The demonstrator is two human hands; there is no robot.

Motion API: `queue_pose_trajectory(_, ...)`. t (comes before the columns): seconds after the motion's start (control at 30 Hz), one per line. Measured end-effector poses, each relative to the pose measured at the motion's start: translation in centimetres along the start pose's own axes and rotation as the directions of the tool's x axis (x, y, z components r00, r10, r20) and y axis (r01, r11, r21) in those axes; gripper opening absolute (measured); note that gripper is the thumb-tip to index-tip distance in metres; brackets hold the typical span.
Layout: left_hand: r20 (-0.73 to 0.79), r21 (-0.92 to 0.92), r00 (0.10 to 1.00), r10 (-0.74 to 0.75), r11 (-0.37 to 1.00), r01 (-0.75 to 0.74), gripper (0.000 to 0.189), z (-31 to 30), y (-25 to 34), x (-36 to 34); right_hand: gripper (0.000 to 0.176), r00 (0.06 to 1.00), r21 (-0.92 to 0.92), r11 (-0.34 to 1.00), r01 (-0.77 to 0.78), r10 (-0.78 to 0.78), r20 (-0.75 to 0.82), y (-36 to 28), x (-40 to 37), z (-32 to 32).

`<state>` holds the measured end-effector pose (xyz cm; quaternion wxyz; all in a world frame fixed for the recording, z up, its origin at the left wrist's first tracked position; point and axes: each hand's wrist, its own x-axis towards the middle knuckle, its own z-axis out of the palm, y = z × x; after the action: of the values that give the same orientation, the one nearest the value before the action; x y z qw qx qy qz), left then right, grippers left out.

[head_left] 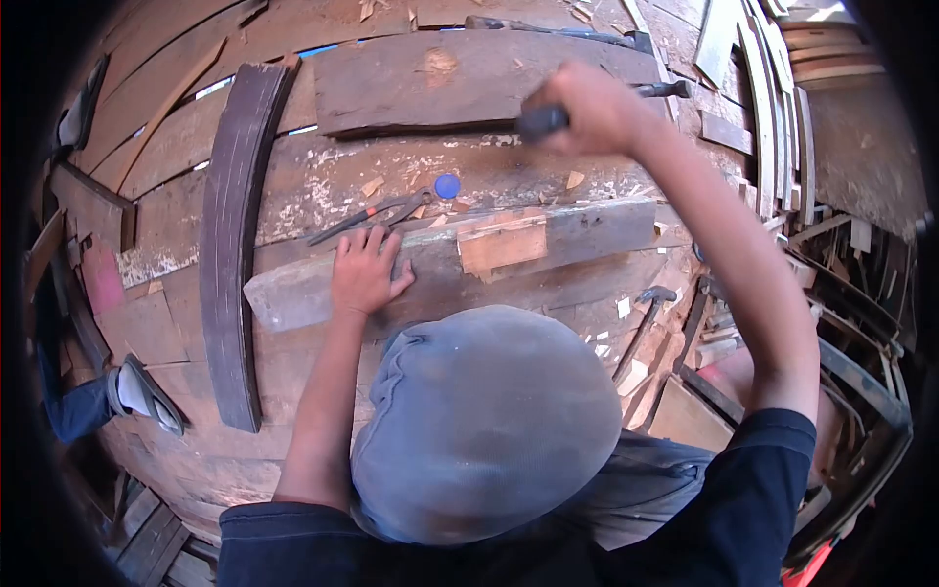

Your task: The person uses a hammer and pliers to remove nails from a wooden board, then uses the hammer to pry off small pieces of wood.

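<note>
**Left hand flat on beam, right fist gripping a tool**

At far left, another person's sandalled foot (145, 393) is resting near a curved plank (233, 245). The left hand (365, 274) is lying flat, fingers spread, on the long beam (293, 298), which is lying across the board floor. Pincers (377, 213) and a blue cap (447, 185) are sitting just beyond it. The right hand (592, 108) is clenching a dark handle (541, 121) beyond the beam. A hammer (648, 318) is lying at lower right.
</note>
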<state>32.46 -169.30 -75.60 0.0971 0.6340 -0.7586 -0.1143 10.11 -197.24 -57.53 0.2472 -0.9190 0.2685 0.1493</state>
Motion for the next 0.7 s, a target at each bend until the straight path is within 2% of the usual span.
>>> queue_pose_trajectory(0.03,-0.018,-0.001,1.000,0.007,1.000,-0.007,0.045,0.0,0.0,0.2,0.008,1.000,-0.141,0.990,-0.009,0.012,0.024,-0.6,-0.7,1.8)
queue_pose_trajectory(0.07,-0.011,-0.001,1.000,0.004,1.000,-0.004,0.045,0.0,0.0,0.3,0.010,0.985,-0.313,0.950,0.017,0.037,0.166,-1.6,-0.9,2.9)
queue_pose_trajectory(0.1,-0.008,0.003,1.000,0.003,1.000,-0.003,0.045,0.0,0.0,0.3,0.006,0.965,-0.325,0.943,0.066,0.023,0.262,-1.4,-1.0,4.6)
queue_pose_trajectory(0.13,-0.001,0.008,1.000,0.002,1.000,-0.002,0.045,0.0,0.0,0.3,0.012,0.963,-0.405,0.907,0.115,-0.002,0.270,-2.1,-1.5,5.7)
queue_pose_trajectory(0.3,-0.020,0.002,1.000,0.010,1.000,-0.010,0.045,0.3,-0.1,0.2,0.013,0.956,-0.442,0.864,0.241,-0.133,0.261,-0.9,-2.7,11.2)
queue_pose_trajectory(0.5,-0.012,0.011,1.000,0.011,1.000,-0.011,0.045,0.3,-0.1,0.2,0.014,0.947,-0.497,0.842,0.210,-0.050,0.316,-0.8,-3.1,13.4)
queue_pose_trajectory(0.6,-0.018,0.020,1.000,0.004,1.000,-0.004,0.045,0.3,-0.2,0.1,0.011,0.959,-0.481,0.857,0.184,-0.049,0.279,-1.0,-4.2,11.2)
queue_pose_trajectory(0.63,-0.024,0.019,1.000,0.006,1.000,-0.006,0.044,0.3,-0.1,0.1,0.009,0.978,-0.420,0.886,0.196,-0.147,0.146,-0.4,-5.0,10.5)
queue_pose_trajectory(0.7,-0.024,0.003,1.000,0.008,1.000,-0.008,0.044,0.4,0.0,0.1,0.006,0.946,-0.299,0.925,0.235,-0.288,-0.147,1.0,-7.3,9.1)
